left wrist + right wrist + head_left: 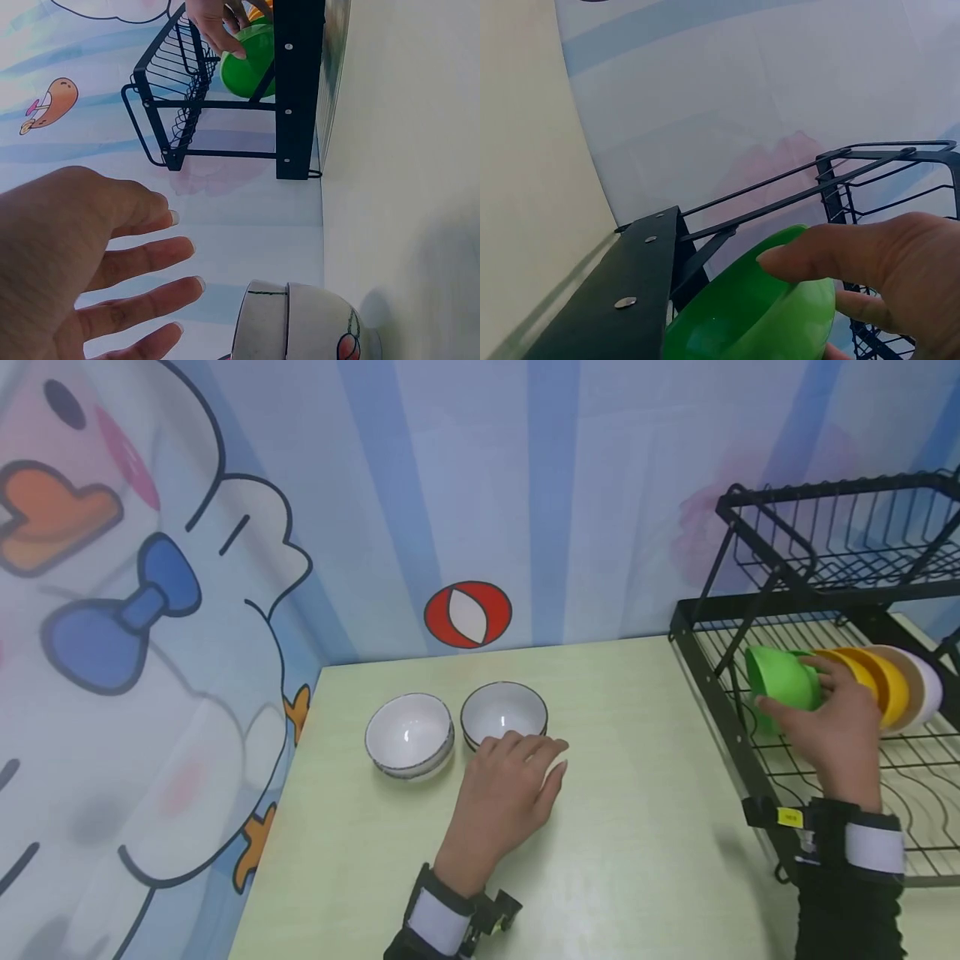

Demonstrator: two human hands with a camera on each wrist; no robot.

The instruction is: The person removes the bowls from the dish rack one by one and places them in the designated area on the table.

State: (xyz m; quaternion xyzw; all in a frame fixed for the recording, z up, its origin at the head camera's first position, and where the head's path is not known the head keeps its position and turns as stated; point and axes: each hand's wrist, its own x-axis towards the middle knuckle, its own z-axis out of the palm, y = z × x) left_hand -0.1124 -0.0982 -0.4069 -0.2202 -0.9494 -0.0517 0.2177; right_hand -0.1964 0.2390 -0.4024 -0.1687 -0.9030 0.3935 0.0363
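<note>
My right hand (838, 727) is at the lower shelf of the black dish rack, with its thumb and fingers gripping a green bowl (780, 678) tipped on its side. In the right wrist view, the thumb lies over the rim of the green bowl (742, 307); whether a second green bowl sits against it I cannot tell. Beside it stand yellow bowls (891, 687). My left hand (504, 789) hovers over the table with fingers spread and nothing held, just in front of a stack of white dark-rimmed bowls (504, 708). A similar white stack (409, 735) stands to its left.
The two-tier black wire dish rack (712, 718) occupies the table's right side, its upper tier (847, 560) overhanging the back. Past the yellow bowls are a beige bowl and a white bowl (932, 693). A printed cloth (480, 485) hangs behind the pale table (622, 827).
</note>
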